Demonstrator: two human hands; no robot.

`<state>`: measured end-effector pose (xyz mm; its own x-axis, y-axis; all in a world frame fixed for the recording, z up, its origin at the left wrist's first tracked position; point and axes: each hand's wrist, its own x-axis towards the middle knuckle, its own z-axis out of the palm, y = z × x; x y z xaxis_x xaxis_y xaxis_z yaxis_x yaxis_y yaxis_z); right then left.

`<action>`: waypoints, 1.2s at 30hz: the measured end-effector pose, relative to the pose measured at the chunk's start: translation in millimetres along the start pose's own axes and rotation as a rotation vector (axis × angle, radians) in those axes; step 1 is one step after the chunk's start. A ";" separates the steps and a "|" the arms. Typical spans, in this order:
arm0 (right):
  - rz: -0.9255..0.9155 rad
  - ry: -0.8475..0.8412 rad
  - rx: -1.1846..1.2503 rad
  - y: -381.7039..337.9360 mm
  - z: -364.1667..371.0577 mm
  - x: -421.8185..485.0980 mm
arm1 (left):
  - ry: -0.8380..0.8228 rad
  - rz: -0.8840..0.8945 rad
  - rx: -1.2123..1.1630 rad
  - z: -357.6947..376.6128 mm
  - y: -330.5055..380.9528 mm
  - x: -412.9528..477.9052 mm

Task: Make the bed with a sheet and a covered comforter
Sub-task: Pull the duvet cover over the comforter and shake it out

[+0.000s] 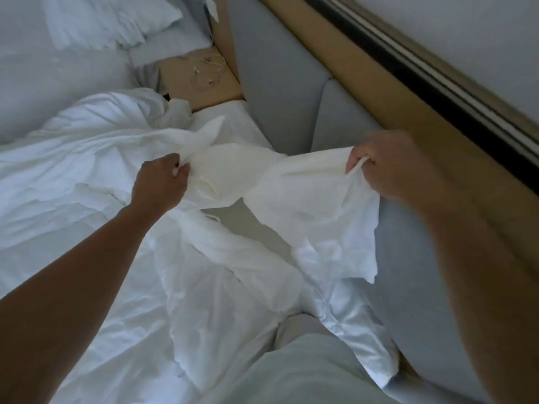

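Note:
A crumpled white duvet cover (262, 176) is stretched in the air between my two hands, above the bed's head end. My left hand (160, 182) grips a bunch of its fabric at the left. My right hand (390, 167) pinches an edge of it at the right, and the cloth hangs down from there. More white bedding (75, 170) lies heaped across the mattress to the left and below. A shiny white pillow or comforter corner (358, 328) lies near my knee (306, 371).
A grey padded headboard (280, 71) with a wooden frame (376, 91) runs along the right. A wooden bedside ledge (201, 80) holds a thin white cable. A second bed with white pillows (96, 21) stands at the upper left.

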<state>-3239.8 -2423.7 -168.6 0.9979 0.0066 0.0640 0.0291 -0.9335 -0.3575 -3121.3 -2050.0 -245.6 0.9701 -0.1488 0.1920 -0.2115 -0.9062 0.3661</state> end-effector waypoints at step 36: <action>-0.041 -0.936 0.728 -206.7 174.9 98.0 | -0.387 -0.580 -1.119 -20.7 -22.7 -86.0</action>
<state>-3138.0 -2167.4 -251.4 0.6405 0.5739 -0.5103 -0.2141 -0.5046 -0.8364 -3202.4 -2008.4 -251.6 0.8846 -0.1245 -0.4494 0.4412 -0.0888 0.8930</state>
